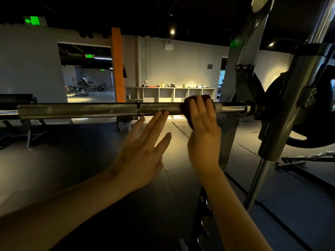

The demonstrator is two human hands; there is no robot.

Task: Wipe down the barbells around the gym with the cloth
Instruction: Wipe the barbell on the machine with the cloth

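Note:
A knurled steel barbell [87,110] runs level across the view and ends in a rack at the right. A dark reddish cloth [186,107] is wrapped over the bar near its right end. My right hand [203,131] lies on the cloth with straight fingers and presses it against the bar. My left hand [143,151] reaches up from below with straight, spread fingers. Its fingertips touch the underside of the bar just left of the cloth.
A steel rack upright [282,113] with chrome guide rods stands at the right, with a black weight plate [297,134] behind it. A white cubby shelf [170,94] lines the far wall. A bench frame [21,127] stands at the left. Dark floor mats lie below.

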